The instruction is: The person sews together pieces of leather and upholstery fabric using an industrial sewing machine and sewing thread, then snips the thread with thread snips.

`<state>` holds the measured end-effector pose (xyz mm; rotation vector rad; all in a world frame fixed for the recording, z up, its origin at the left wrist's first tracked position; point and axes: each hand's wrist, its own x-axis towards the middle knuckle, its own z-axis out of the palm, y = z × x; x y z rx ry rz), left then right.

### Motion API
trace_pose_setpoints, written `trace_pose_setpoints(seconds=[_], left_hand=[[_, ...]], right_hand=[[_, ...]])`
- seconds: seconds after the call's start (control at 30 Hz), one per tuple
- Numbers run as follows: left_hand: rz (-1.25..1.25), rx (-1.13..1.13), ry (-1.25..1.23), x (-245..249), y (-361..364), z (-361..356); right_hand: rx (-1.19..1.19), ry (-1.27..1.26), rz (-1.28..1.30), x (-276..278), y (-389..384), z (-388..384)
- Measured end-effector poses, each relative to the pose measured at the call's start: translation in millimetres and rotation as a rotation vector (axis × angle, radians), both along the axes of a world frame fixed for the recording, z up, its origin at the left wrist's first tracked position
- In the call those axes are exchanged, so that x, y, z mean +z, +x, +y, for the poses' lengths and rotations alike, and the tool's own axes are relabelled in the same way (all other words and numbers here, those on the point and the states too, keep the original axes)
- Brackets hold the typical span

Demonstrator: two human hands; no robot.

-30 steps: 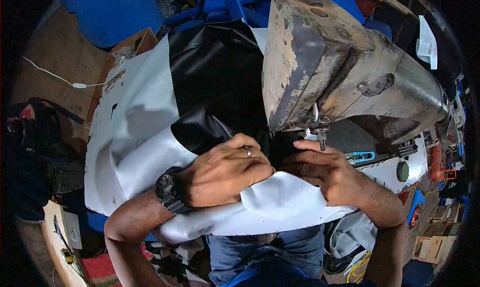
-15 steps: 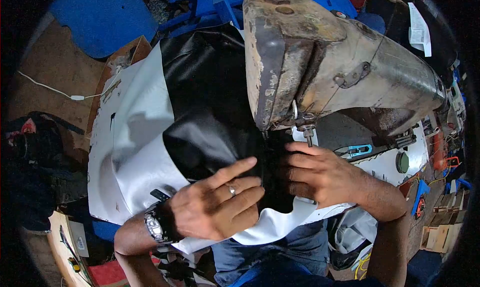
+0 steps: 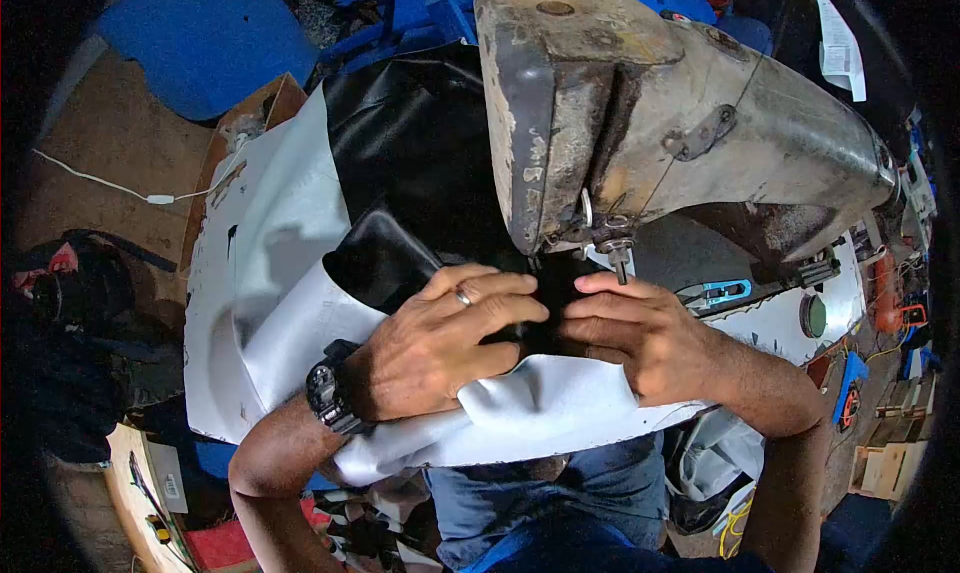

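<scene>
Black sheet material (image 3: 410, 123) that looks like vinyl, with white parts (image 3: 555, 393), lies bunched under the head of a worn sewing machine (image 3: 620, 103). My left hand (image 3: 450, 338), with a ring and a black wristwatch (image 3: 330, 398), is closed on the sheet left of the needle area; its thumb is hidden. Opposite it, my right hand (image 3: 645, 338) grips the same sheet with curled fingers, its index finger just below the metal screw post (image 3: 618, 258). The fingertips of both hands nearly meet over the black part. The needle tip is hard to make out against the black.
Light blue thread snips (image 3: 725, 291) and a green round lid (image 3: 812, 316) lie on the white tabletop (image 3: 765, 325) at right. Thread runs down the machine arm. A white cable (image 3: 110, 181) crosses the brown surface at left. Blue pieces (image 3: 205, 38) stand behind.
My left hand has come down from a raised, pointing pose onto the sheet, closer to my right hand. The white front edge is now folded up between the hands.
</scene>
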<state>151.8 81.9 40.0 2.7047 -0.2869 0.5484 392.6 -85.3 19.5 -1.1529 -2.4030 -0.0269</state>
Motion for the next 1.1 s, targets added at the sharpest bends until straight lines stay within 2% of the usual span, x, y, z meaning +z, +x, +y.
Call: trace_pose_setpoints(seconds=[0.13,0.33,0.43,0.57,0.67,0.9,1.1], left_hand=[[0.129,-0.090,-0.010,-10,1,6],[0.152,-0.035,-0.153,-9,4,6],[0.171,-0.038,-0.103,-6,7,3],[0.064,-0.034,0.029,-15,4,5],[0.084,-0.011,-0.139,-6,2,7],[0.142,-0.053,0.104,0,5,4],[0.095,-0.037,0.054,-5,4,6]], right_hand=[[-0.045,0.002,-0.028,0,-7,1],[-0.031,-0.013,-0.051,2,1,2],[-0.018,-0.012,0.023,6,3,5],[-0.003,0.011,0.053,6,0,7],[-0.007,-0.010,0.054,8,1,6],[0.031,-0.094,0.016,13,0,4],[0.023,-0.096,0.010,10,2,5]])
